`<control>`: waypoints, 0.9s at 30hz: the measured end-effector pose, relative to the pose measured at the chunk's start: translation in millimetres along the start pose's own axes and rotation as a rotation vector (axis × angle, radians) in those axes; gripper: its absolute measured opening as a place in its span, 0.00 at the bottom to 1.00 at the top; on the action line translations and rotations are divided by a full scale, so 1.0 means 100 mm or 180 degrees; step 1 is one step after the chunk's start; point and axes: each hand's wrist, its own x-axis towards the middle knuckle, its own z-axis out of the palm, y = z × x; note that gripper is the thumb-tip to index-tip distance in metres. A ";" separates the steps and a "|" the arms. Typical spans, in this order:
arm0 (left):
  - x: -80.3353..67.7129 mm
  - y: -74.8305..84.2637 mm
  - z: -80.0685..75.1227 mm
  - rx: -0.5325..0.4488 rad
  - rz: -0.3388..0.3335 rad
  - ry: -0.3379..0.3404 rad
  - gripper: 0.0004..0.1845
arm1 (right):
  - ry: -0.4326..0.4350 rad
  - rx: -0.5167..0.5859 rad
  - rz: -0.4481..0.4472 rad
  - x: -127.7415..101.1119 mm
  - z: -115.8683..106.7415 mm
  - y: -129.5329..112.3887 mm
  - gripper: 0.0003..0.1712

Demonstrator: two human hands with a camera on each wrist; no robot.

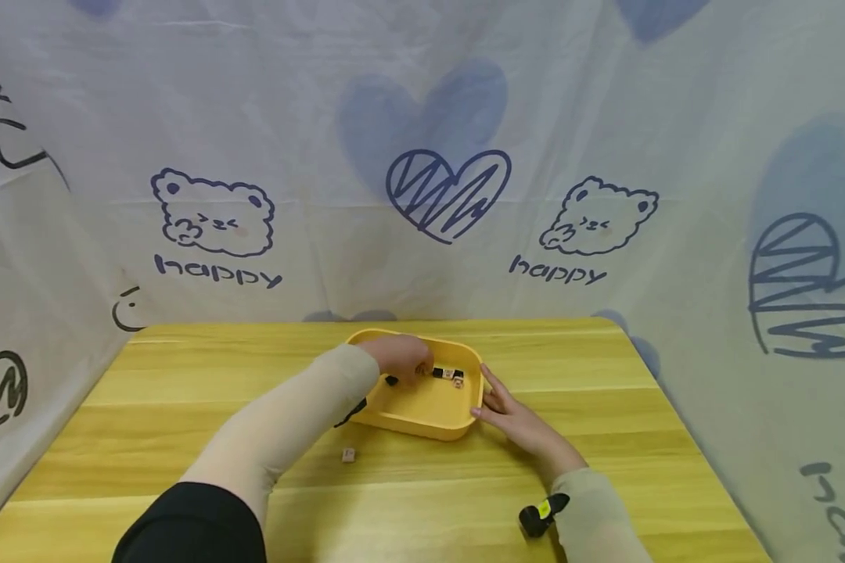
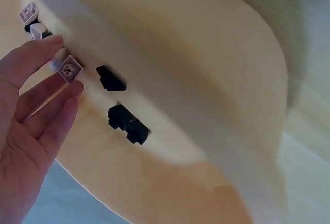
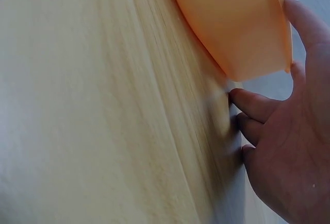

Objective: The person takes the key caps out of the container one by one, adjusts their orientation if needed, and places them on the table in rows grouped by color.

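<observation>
With several keycaps already in the yellow tray point(image 1: 422, 418) and one keycap point(image 1: 348, 454) left on the table point(image 1: 183, 391), the left hand point(image 1: 401, 358) pinches a pale keycap point(image 2: 70, 68) over the tray while the right hand point(image 1: 514, 414) rests flat-fingered against its side.

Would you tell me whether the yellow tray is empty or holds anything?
Not empty: the yellow tray holds small black and pale keycaps, and the left hand pinches one.

A single small pale keycap point(image 1: 348, 454) lies on the bare wooden surface point(image 1: 183, 391), toward its near edge and left of centre. A small black device with a yellow-green mark point(image 1: 537, 517) is near the surface's near right corner. A white cloth backdrop point(image 1: 422, 195) printed with bears, hearts and "happy" rises behind the far edge and along both sides.
</observation>
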 end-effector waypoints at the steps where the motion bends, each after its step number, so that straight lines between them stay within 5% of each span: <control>1: 0.01 0.00 0.01 0.0020 0.0042 -0.0017 0.05 | -0.0008 0.0009 -0.0011 0.00 0.01 -0.01 0.47; 13: 0.01 -0.02 0.11 0.0090 0.0238 -0.0079 0.12 | -0.0032 0.0027 0.0019 0.01 0.00 0.02 0.47; 20: -0.04 0.01 0.12 0.0194 0.0386 0.0085 0.16 | -0.0050 0.0040 -0.0005 0.01 -0.02 0.02 0.47; 27: -0.23 0.06 0.07 -0.0049 0.0599 0.0374 0.18 | -0.0071 0.0085 0.0016 0.01 -0.02 0.01 0.47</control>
